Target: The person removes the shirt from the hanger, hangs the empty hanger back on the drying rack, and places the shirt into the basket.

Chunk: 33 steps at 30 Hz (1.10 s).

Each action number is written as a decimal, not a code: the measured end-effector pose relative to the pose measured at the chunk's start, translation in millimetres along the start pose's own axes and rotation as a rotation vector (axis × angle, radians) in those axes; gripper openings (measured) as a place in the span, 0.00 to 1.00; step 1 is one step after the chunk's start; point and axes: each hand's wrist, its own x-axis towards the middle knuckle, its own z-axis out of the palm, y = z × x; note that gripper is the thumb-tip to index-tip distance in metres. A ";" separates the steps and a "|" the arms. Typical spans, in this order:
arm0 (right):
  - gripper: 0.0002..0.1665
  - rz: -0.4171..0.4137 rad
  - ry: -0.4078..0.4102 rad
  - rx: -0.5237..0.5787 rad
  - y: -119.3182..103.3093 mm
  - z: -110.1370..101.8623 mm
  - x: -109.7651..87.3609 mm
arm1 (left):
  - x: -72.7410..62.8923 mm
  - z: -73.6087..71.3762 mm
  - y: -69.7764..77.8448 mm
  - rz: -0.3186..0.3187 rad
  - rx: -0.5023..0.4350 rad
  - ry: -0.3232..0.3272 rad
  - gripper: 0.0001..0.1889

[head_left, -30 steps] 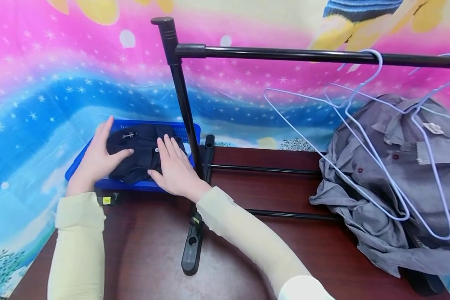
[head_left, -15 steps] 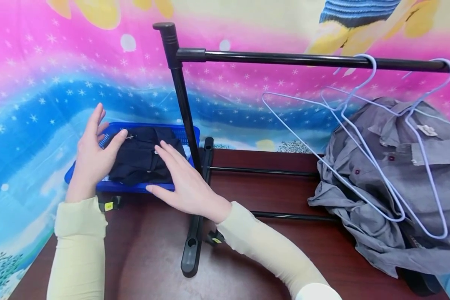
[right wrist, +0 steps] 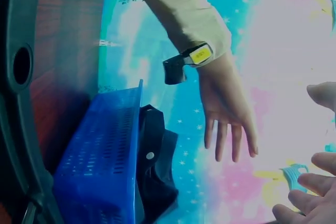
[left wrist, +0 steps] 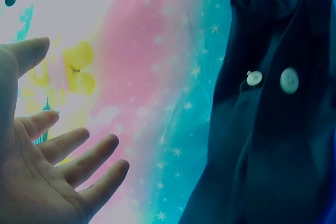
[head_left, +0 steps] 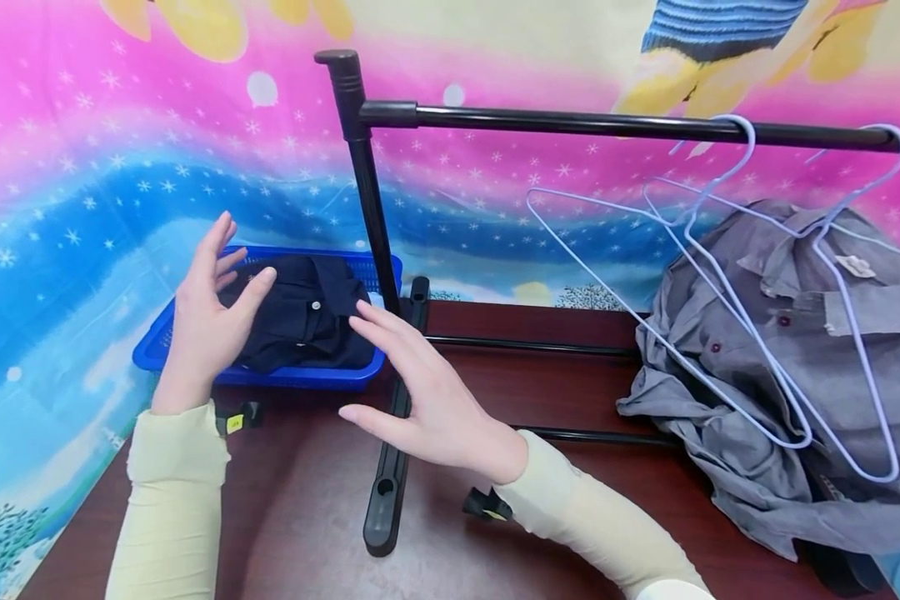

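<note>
A dark navy garment [head_left: 300, 312] with pale buttons lies bunched in the blue plastic basket [head_left: 292, 379] at the left. My left hand [head_left: 213, 321] is raised over the basket's left side, fingers extended and thumb apart, holding nothing. To the right of the basket my right hand [head_left: 435, 400] hovers in front of the rack's upright, its fingers straight and nothing in its grasp. In the left wrist view the garment [left wrist: 273, 108] shows two buttons, apart from the left hand [left wrist: 58, 166]. The right wrist view shows the garment [right wrist: 155, 166] rising above the basket [right wrist: 100, 150] rim.
A black clothes rack [head_left: 371, 208] stands on the dark wood table [head_left: 292, 492]. Lilac hangers [head_left: 735, 333] hang from its bar, and a crumpled grey shirt [head_left: 757, 375] lies behind them. A printed backdrop [head_left: 195, 125] closes off the back.
Both hands have lifted off the garment. The right hand has drawn back toward the lower right, past the basket, while the left has stayed over the basket's left side.
</note>
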 end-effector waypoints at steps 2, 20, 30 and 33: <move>0.52 0.002 0.019 0.013 -2.1 -5.3 -4.8 | -1.5 3.4 0.5 0.006 -0.001 -0.004 0.39; 0.47 0.137 0.095 0.127 -7.9 -45.2 -24.3 | -4.4 39.3 15.8 0.068 -0.095 -0.065 0.41; 0.45 0.197 0.138 0.103 -1.0 -54.0 -34.3 | -9.9 67.6 27.5 0.115 -0.149 -0.131 0.42; 0.44 0.213 0.136 0.106 0.6 -56.8 -37.1 | -13.1 69.1 44.5 0.120 -0.179 -0.152 0.40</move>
